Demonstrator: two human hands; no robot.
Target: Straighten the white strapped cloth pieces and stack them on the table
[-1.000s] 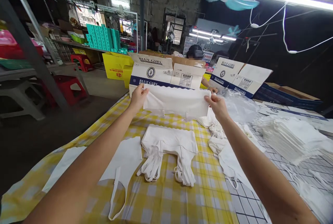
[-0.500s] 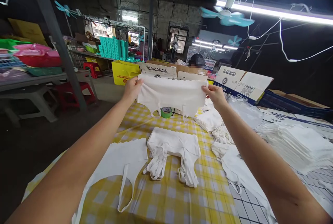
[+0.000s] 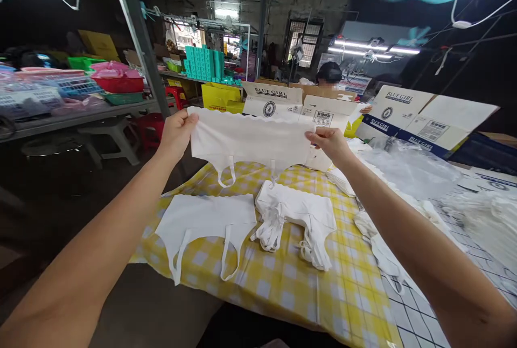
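A white camisole top (image 3: 250,135) with a scalloped edge hangs stretched between my hands, upside down, its straps dangling. My left hand (image 3: 177,131) pinches one upper corner, and my right hand (image 3: 328,142) grips the other. Below it, on the yellow checked cloth (image 3: 278,283), a single white top (image 3: 210,216) lies flat with its straps toward me. Beside that, to the right, sits a pile of folded white tops (image 3: 297,205) with bunched straps.
Cardboard boxes (image 3: 278,101) stand behind the cloth, with a person (image 3: 329,74) beyond them. More white garments (image 3: 388,251) and clear plastic bags (image 3: 412,165) lie on the right. A grey post (image 3: 139,35) rises at the left, near a table with baskets (image 3: 121,84).
My view has turned left and down. The held top has come nearer, and its left end spreads farther out. Both hands keep their hold; the flat top now shows whole.
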